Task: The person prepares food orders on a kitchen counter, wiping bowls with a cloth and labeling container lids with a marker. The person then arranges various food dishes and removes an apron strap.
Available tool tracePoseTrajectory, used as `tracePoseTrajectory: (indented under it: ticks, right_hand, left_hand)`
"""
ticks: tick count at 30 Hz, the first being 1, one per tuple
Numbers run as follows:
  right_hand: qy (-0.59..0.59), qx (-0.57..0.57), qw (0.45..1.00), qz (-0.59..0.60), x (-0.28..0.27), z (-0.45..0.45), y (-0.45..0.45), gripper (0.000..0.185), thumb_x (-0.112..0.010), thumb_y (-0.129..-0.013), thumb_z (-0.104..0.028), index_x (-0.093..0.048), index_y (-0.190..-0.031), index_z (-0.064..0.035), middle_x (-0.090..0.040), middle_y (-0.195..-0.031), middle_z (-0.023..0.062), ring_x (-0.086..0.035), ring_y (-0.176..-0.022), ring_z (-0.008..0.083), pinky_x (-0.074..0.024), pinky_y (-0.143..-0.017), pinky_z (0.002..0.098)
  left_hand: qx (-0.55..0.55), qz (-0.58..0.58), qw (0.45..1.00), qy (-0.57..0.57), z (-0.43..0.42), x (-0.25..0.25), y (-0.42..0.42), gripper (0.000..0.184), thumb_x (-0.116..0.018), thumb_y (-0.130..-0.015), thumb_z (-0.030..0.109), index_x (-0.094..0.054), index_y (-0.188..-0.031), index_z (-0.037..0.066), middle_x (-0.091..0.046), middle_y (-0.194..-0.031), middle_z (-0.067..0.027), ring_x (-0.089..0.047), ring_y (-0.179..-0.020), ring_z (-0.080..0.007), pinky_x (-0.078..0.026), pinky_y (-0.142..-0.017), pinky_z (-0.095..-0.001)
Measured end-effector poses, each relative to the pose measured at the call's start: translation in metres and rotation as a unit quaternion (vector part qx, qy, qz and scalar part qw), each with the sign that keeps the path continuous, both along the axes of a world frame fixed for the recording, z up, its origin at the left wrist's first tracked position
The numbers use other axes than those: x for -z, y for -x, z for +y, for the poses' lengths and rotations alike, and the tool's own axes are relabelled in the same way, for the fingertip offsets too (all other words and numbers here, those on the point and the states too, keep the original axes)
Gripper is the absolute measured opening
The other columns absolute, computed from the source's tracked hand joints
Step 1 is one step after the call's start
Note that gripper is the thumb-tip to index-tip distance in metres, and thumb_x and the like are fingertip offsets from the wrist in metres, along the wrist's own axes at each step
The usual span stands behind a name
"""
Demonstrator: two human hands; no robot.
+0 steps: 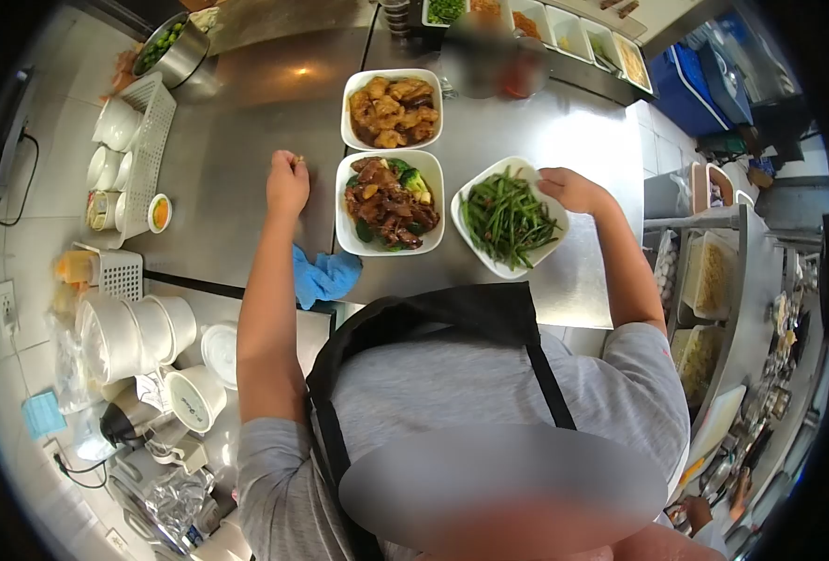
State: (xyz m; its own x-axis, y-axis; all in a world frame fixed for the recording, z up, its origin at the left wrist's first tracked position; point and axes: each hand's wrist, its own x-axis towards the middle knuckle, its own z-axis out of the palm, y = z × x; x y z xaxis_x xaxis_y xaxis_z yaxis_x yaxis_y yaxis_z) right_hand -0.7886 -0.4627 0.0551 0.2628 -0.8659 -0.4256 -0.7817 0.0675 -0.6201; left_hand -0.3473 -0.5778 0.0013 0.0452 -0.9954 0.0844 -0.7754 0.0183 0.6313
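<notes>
Grey shirt [452, 374] foremost; two bowls [347, 240] stand filled inside the counter's [246, 140] near edge; right hand [569, 190] grips full bean bowl [470, 246], unreleased; left hand [288, 184] fisted.

Stainless-steel worktop [223, 178] bearing a white bowl of browned pieces [347, 112], a bowl of meat and broccoli [372, 249] just in front, a blue cloth [328, 276] at the near edge and, at left, a perforated basket [157, 131] and a steel pot [186, 67]. Whether the green-bean bowl [475, 251] rests on it is unclear.
</notes>
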Motion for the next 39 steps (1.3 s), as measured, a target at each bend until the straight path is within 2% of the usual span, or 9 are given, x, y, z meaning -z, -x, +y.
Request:
tracePoseTrajectory:
  ticks: [4, 11, 13, 17, 29, 32, 35, 37, 39]
  right_hand:
    - [0.057, 0.138, 0.987, -0.061, -0.043, -0.008, 0.005, 0.026, -0.043, -0.084, -0.02, -0.053, -0.095, 0.0015, -0.058, -0.076, 0.0083, -0.051, -0.068, 0.0135, -0.0414, -0.067, 0.0268]
    - [0.149, 0.146, 0.961, -0.182, -0.105, -0.081, -0.062, 0.029, -0.042, -0.082, -0.014, -0.05, -0.107, -0.0016, -0.057, -0.079, 0.0014, -0.051, -0.067, 0.0081, -0.0417, -0.06, 0.0202]
    - [0.08, 0.157, 0.973, -0.15, -0.122, -0.095, -0.117, 0.022, -0.043, -0.08, -0.014, -0.052, -0.094, 0.0008, -0.057, -0.077, 0.0073, -0.055, -0.062, 0.0131, -0.0459, -0.056, 0.0251]
    - [0.006, 0.177, 0.935, -0.306, -0.056, -0.146, -0.21, 0.023, -0.041, -0.078, -0.01, -0.047, -0.096, 0.0035, -0.057, -0.074, 0.0143, -0.059, -0.061, 0.0218, -0.0497, -0.046, 0.0295]
    - [-0.173, 0.194, 0.952, -0.164, -0.012, -0.192, -0.319, 0.025, -0.04, -0.08, -0.009, -0.046, -0.101, 0.0037, -0.059, -0.08, 0.0183, -0.061, -0.061, 0.0269, -0.0492, -0.049, 0.0321]
    - [0.077, -0.175, 0.97, 0.152, 0.013, -0.237, -0.299, 0.023, -0.047, -0.076, -0.012, -0.052, -0.095, 0.0007, -0.059, -0.082, 0.0172, -0.06, -0.066, 0.0278, -0.0491, -0.057, 0.0324]
    - [0.469, -0.368, 0.748, 0.294, -0.036, -0.194, -0.302, 0.021, -0.053, -0.072, -0.017, -0.057, -0.088, -0.0036, -0.059, -0.085, 0.0153, -0.058, -0.071, 0.0286, -0.0476, -0.065, 0.0329]
    - [0.324, -0.28, 0.891, 0.149, -0.034, -0.165, -0.325, 0.024, -0.055, -0.071, -0.024, -0.059, -0.086, -0.007, -0.058, -0.087, 0.014, -0.058, -0.075, 0.0269, -0.0461, -0.069, 0.0357]
    - [0.183, -0.245, 0.952, -0.022, -0.023, -0.103, -0.345, 0.029, -0.054, -0.07, -0.029, -0.059, -0.088, -0.0061, -0.056, -0.09, 0.0153, -0.057, -0.079, 0.028, -0.0446, -0.071, 0.0379]
  left_hand:
    - [-0.071, 0.221, 0.973, -0.006, 0.022, 0.008, -0.038, 0.015, -0.049, -0.073, 0.008, -0.045, -0.086, 0.002, -0.049, -0.072, -0.0072, -0.048, -0.063, -0.0152, -0.04, -0.058, -0.0274]
    - [-0.088, 0.343, 0.935, -0.019, 0.102, -0.052, -0.051, 0.013, -0.05, -0.078, 0.008, -0.045, -0.089, 0.003, -0.042, -0.061, 0.0016, -0.038, -0.048, -0.0042, -0.031, -0.041, -0.0183]
    - [-0.087, 0.368, 0.925, -0.022, 0.121, -0.06, -0.055, 0.011, -0.047, -0.08, 0.008, -0.045, -0.091, 0.004, -0.041, -0.06, 0.0024, -0.037, -0.044, -0.0037, -0.029, -0.038, -0.0171]
    - [-0.09, 0.379, 0.921, -0.024, 0.159, -0.065, -0.066, 0.01, -0.045, -0.081, 0.007, -0.046, -0.09, 0.003, -0.04, -0.06, 0.003, -0.036, -0.044, -0.0036, -0.028, -0.039, -0.0168]
    - [-0.199, 0.453, 0.869, -0.004, 0.269, -0.078, -0.107, 0.012, -0.047, -0.082, 0.011, -0.047, -0.092, 0.005, -0.041, -0.061, 0.0025, -0.038, -0.05, -0.0046, -0.031, -0.045, -0.0176]
    - [-0.218, 0.455, 0.863, 0.003, 0.287, -0.08, -0.118, 0.012, -0.047, -0.082, 0.011, -0.047, -0.092, 0.005, -0.041, -0.061, 0.0024, -0.038, -0.05, -0.0049, -0.031, -0.046, -0.0178]
    - [-0.241, 0.438, 0.866, 0.003, 0.298, -0.08, -0.128, 0.012, -0.047, -0.082, 0.011, -0.048, -0.093, 0.005, -0.041, -0.061, 0.0024, -0.038, -0.05, -0.005, -0.031, -0.045, -0.0177]
    - [-0.251, 0.441, 0.861, -0.011, 0.302, -0.078, -0.134, 0.012, -0.047, -0.082, 0.011, -0.048, -0.093, 0.005, -0.041, -0.061, 0.0022, -0.038, -0.05, -0.005, -0.031, -0.045, -0.0177]
    - [-0.252, 0.452, 0.856, -0.021, 0.302, -0.074, -0.141, 0.012, -0.047, -0.082, 0.01, -0.048, -0.092, 0.005, -0.042, -0.061, 0.002, -0.039, -0.049, -0.0049, -0.031, -0.044, -0.0176]
